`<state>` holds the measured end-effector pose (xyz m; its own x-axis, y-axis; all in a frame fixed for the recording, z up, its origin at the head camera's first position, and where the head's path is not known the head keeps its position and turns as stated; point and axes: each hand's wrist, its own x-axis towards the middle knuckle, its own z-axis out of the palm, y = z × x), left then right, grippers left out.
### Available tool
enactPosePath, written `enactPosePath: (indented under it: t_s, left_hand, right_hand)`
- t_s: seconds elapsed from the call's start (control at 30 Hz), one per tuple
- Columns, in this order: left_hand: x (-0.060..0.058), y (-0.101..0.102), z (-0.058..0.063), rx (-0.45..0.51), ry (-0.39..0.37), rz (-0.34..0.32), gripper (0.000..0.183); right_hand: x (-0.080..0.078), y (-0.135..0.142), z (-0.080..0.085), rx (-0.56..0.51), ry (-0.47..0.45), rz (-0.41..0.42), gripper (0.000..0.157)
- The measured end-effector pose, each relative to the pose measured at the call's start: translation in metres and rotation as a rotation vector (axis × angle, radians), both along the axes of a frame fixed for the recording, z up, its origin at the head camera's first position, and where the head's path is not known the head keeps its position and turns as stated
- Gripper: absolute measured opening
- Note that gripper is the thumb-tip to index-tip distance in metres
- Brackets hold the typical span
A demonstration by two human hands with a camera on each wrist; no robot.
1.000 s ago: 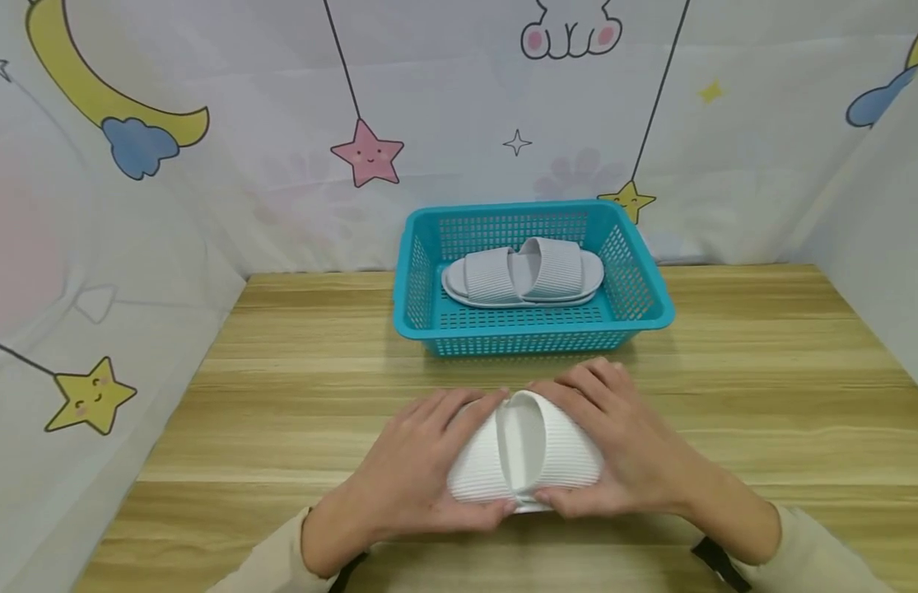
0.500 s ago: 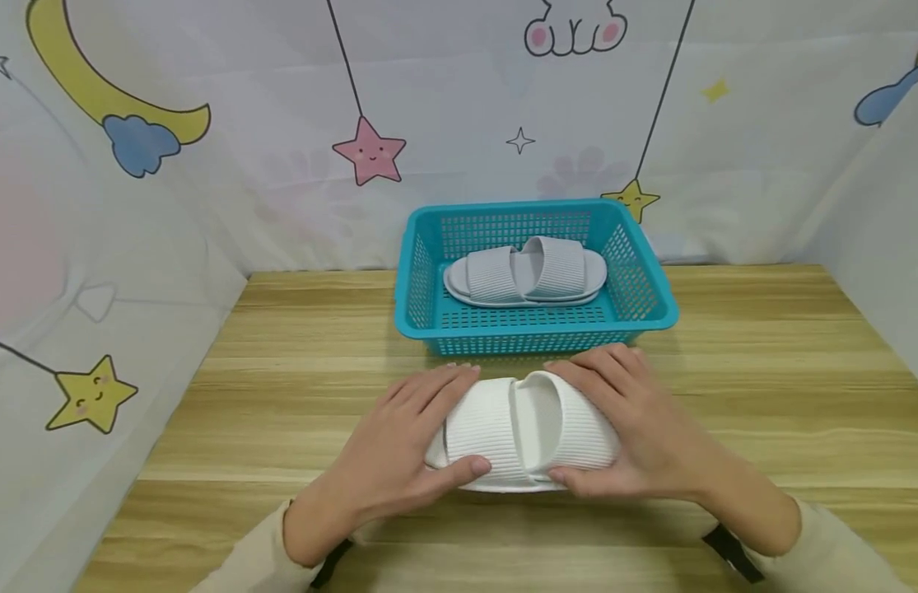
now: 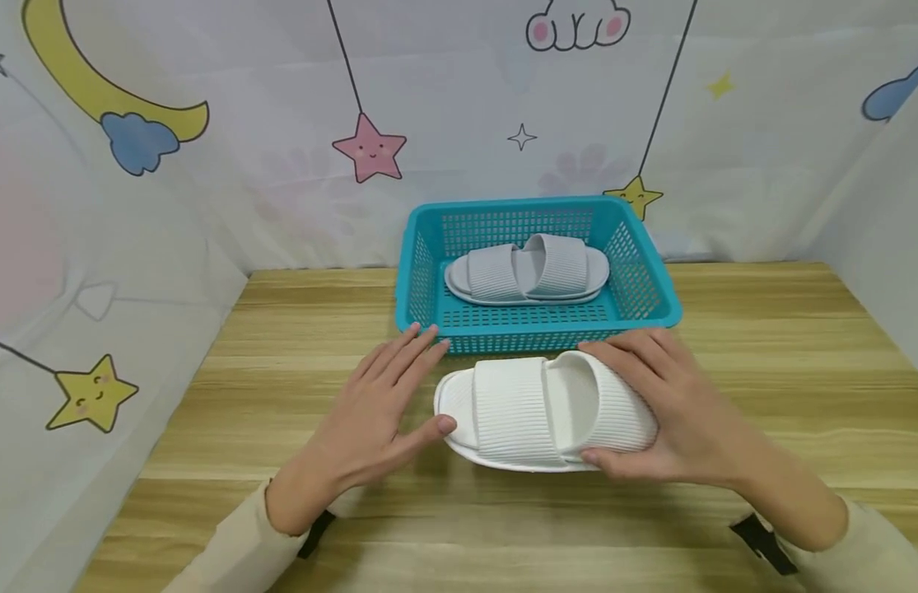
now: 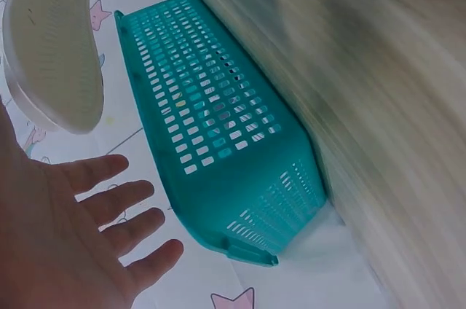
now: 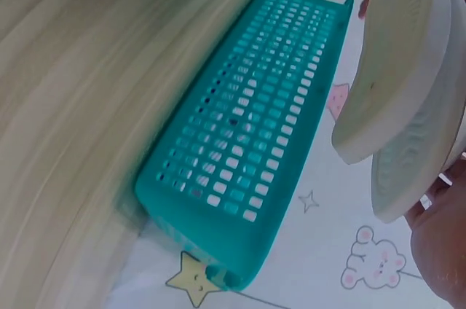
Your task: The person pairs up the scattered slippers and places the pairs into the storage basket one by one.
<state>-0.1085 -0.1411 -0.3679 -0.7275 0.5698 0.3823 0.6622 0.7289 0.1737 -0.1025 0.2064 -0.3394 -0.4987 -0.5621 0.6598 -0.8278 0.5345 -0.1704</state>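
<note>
A pair of white ribbed slippers (image 3: 512, 412), one nested in the other, hangs above the table in front of the basket. My right hand (image 3: 677, 412) grips the pair at its right end, thumb on the near side and fingers over the far side. Two soles show stacked in the right wrist view, where the lower slipper (image 5: 419, 149) sticks out past the other. My left hand (image 3: 370, 424) is spread beside the left end, its thumb overlapping that end in the head view. From the left wrist, its fingers appear straight and apart from the sole (image 4: 54, 47).
A teal perforated basket (image 3: 540, 333) stands at the back of the wooden table (image 3: 295, 362). Inside lies a pair of light grey slippers (image 3: 496, 273), nested the same way. A white cloth (image 3: 459, 99) printed with stars and a moon encloses the back and sides.
The white slippers have risen and moved right and toward the basket in my right hand. My left hand has let go of their left end and spread its fingers.
</note>
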Motion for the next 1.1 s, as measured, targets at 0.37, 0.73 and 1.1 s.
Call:
enactPosePath:
  t_s: [0.37,0.73,1.1]
  left_hand:
    - [-0.008,-0.002,-0.007,-0.067,-0.021,0.035,0.082]
    - [-0.01,0.0,-0.009,-0.12,-0.034,0.057,0.088]
    - [-0.013,0.001,-0.012,-0.101,0.008,0.027,0.084]
  right_hand:
    - [-0.01,0.028,0.011,0.022,-0.046,-0.081,0.091]
    - [-0.039,0.044,0.016,0.015,-0.056,-0.151,0.094]
    - [-0.074,0.046,0.019,-0.009,-0.072,-0.16,0.093]
